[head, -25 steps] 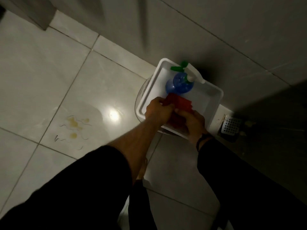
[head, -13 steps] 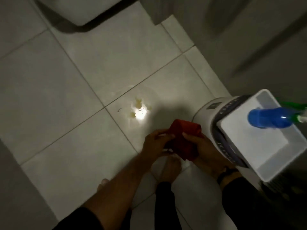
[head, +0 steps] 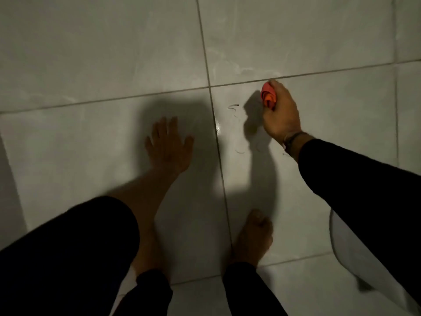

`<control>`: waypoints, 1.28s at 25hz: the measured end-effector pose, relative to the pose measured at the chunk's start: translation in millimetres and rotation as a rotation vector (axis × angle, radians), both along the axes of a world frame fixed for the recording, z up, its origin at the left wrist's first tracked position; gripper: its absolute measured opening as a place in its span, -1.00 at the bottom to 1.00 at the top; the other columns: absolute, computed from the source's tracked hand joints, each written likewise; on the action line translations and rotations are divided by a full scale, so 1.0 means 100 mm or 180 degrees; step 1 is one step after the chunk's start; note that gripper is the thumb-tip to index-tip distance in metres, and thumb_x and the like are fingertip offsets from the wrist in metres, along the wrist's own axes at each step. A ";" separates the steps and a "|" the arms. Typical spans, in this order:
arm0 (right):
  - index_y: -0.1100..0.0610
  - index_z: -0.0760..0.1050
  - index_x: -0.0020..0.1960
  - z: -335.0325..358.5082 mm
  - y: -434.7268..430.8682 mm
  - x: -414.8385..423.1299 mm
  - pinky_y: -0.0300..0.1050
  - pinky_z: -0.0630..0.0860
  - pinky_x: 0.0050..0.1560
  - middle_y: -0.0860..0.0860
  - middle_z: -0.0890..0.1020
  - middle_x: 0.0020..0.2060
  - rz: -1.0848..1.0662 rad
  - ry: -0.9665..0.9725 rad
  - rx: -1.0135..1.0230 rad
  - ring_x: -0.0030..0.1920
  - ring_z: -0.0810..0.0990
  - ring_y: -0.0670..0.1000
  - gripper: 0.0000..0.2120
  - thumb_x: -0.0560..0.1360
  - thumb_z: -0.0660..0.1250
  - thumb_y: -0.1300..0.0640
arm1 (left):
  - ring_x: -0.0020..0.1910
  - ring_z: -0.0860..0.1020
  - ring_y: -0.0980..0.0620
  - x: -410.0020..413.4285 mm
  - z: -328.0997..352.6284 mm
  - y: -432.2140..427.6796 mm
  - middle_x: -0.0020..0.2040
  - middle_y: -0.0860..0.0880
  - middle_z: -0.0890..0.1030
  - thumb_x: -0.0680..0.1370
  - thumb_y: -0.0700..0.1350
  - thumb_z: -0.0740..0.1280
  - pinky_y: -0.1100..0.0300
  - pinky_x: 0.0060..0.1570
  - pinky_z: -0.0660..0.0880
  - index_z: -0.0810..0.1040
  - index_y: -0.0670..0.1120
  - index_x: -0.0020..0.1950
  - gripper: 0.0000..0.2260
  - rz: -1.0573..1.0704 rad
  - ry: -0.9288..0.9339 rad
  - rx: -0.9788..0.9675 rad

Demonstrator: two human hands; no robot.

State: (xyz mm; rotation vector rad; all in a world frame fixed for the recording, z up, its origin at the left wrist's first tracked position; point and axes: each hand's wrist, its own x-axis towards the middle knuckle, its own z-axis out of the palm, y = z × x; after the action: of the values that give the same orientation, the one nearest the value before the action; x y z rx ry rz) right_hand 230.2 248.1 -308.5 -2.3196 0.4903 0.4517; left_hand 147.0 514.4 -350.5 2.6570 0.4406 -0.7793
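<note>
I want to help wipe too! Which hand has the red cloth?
The right hand: its grip holds the bunched red cloth. The left hand lies flat, fingers spread, on the floor tile, holding nothing.

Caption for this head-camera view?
Right hand grips a red cloth low over the tiled floor; left hand rests flat.

Large pale grey glazed floor tiles (head: pixel 91 53) divided by thin dark grout lines (head: pixel 206 65), seen from above in dim light; whitish smears (head: pixel 230 58) cross the far tile, a small wet glint (head: pixel 218 128) sits beside the joint, short dark hair strands (head: pixel 233 107) lie near it, and a white rounded object (head: pixel 341 245) stands at lower right
</note>
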 end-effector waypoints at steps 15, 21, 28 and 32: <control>0.15 0.11 0.72 -1.10 0.50 -1.04 0.41 0.12 0.66 0.18 0.15 0.72 0.2070 -0.0537 -0.1498 0.73 0.04 0.27 -0.28 0.66 0.13 -0.14 | 0.79 0.01 -0.29 -0.13 -1.10 0.39 0.82 -0.17 -0.01 0.68 0.24 0.08 -0.44 0.66 -0.10 0.02 0.14 0.81 -0.31 -0.0844 -0.1488 0.0492; 0.10 0.10 0.72 -1.34 0.76 -0.66 0.27 -0.05 0.71 0.13 0.17 0.71 0.1508 -0.0995 -0.1501 0.73 0.07 0.23 -0.32 0.67 0.10 -0.14 | 0.81 -0.10 -0.23 -0.13 -1.19 0.40 0.83 -0.11 -0.10 0.68 0.28 0.03 -0.23 0.65 -0.38 0.01 0.16 0.81 -0.31 -0.0859 -0.1483 0.0523; 0.14 0.06 0.73 -1.30 -0.17 -1.13 0.44 0.04 0.67 0.12 0.09 0.74 -0.0737 -0.0281 -0.1554 0.74 -0.01 0.24 -0.28 0.65 0.16 -0.07 | 0.80 -0.07 -0.28 -0.13 -1.14 0.40 0.82 -0.14 -0.09 0.67 0.24 0.07 -0.41 0.65 -0.19 0.06 0.12 0.81 -0.31 -0.0835 -0.1400 0.0397; -0.03 -0.14 0.75 -1.31 -0.32 -1.27 0.22 -0.17 0.74 -0.01 -0.04 0.76 0.0130 -0.0545 -0.1339 0.76 -0.16 0.08 -0.26 0.67 0.13 -0.08 | 0.80 -0.06 -0.29 -0.13 -1.13 0.39 0.82 -0.13 -0.09 0.67 0.23 0.08 -0.44 0.64 -0.18 0.05 0.12 0.80 -0.31 -0.0783 -0.1398 0.0290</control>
State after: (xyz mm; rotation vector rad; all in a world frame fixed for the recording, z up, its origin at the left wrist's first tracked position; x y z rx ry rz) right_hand 103.4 216.5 -439.3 -2.7467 0.4908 0.1753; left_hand 134.2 553.4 -463.3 2.8905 0.0351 -0.2208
